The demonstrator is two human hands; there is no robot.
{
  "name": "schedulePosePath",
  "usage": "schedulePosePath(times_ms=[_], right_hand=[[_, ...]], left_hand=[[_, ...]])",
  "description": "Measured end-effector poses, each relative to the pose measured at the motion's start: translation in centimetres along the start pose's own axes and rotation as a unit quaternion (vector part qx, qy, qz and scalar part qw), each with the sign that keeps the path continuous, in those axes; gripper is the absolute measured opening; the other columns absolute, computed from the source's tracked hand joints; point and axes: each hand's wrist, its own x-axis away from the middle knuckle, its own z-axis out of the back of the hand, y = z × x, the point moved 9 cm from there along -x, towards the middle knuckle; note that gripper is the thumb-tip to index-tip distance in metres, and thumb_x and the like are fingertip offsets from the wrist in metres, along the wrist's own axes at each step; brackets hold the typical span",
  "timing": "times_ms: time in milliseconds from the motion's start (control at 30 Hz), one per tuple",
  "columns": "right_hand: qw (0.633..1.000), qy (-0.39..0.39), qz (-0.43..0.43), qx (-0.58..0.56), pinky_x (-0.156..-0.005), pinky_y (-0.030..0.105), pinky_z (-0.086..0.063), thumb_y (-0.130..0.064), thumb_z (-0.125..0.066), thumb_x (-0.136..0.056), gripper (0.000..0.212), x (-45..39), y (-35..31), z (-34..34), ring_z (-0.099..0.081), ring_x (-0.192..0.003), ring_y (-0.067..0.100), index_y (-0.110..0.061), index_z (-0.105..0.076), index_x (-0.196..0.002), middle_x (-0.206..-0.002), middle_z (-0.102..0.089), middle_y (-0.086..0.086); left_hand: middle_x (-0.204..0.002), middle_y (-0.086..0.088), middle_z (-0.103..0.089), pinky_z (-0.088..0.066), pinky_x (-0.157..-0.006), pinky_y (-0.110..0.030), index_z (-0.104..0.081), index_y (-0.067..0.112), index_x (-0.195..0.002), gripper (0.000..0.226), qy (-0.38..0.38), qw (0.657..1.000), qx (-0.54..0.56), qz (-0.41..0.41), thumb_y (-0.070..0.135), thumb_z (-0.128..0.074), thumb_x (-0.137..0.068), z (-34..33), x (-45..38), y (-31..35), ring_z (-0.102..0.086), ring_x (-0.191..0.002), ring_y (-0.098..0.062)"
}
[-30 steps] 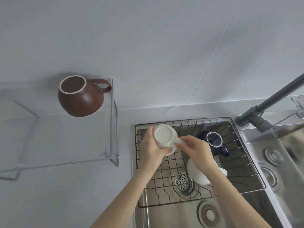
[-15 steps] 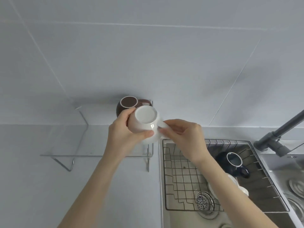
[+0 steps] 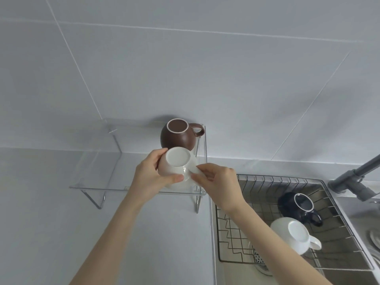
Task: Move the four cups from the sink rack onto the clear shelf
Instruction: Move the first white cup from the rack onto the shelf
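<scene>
An upside-down white cup (image 3: 177,166) is held over the right front part of the clear shelf (image 3: 98,177). My left hand (image 3: 151,178) wraps its body and my right hand (image 3: 219,183) pinches its handle. A brown cup (image 3: 176,136) sits upside down at the shelf's back right corner, just behind the held cup. Two cups lie bottom-up in the wire sink rack (image 3: 257,223): a dark blue cup (image 3: 298,205) and, in front of it, a second white cup (image 3: 292,234). Whether the held cup touches the shelf is hidden by my hands.
A grey faucet (image 3: 353,179) reaches in from the right over the steel sink (image 3: 349,272). The shelf stands on a white counter (image 3: 41,223) against a tiled wall. The shelf's left half holds nothing.
Both hands have carried the white cup up out of the sink rack and leftwards to the shelf, lowering it in front of the brown cup. The camera view has swung left and up.
</scene>
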Motion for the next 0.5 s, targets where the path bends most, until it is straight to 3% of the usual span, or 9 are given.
schedulePosePath(times_ms=[167,300,400,500], right_hand=[[1.0,-0.008,0.011,0.004,-0.082,0.035,-0.056,-0.023,-0.069,-0.077,0.02,0.1,-0.1,-0.2,-0.07,-0.085,0.018,-0.013,-0.07,-0.094,-0.091,-0.076,0.006],[0.997,-0.045,-0.022,-0.057,-0.079,0.015,-0.051,-0.021,-0.066,-0.08,0.02,0.2,0.7,0.0,-0.067,-0.082,0.0,-0.015,-0.068,-0.099,-0.091,-0.073,-0.002],[0.987,-0.022,-0.075,-0.137,-0.086,0.025,-0.051,-0.02,-0.054,-0.087,0.019,0.1,3.0,2.7,-0.066,-0.09,0.009,-0.019,-0.065,-0.103,-0.094,-0.071,0.0],[0.977,0.024,-0.115,-0.177,-0.091,0.033,-0.051,-0.012,-0.045,-0.092,0.023,0.6,6.0,6.8,-0.066,-0.098,0.02,-0.013,-0.061,-0.107,-0.104,-0.069,0.011]], left_hand=[[-0.119,0.005,-0.063,-0.045,-0.097,-0.029,-0.051,0.025,-0.12,0.09,-0.003,1.0,-0.002,-0.003,0.033,-0.085,-0.037,-0.1,0.1,-0.2,-0.057,-0.113,-0.012],[-0.127,0.007,-0.057,-0.042,-0.101,-0.031,-0.046,0.027,-0.125,0.093,-0.016,0.999,-0.031,0.005,0.039,-0.083,-0.04,-0.2,0.5,0.5,-0.052,-0.119,-0.012],[-0.142,0.008,-0.04,-0.027,-0.098,-0.015,-0.034,0.027,-0.136,0.093,0.027,0.995,-0.094,-0.029,0.025,-0.083,-0.057,-0.5,1.5,3.0,-0.037,-0.128,-0.009],[-0.138,0.012,-0.04,-0.02,-0.092,0.005,-0.04,0.02,-0.133,0.081,0.083,0.977,-0.097,-0.17,0.016,-0.08,-0.062,-2.3,3.5,7.9,-0.036,-0.12,0.008]])
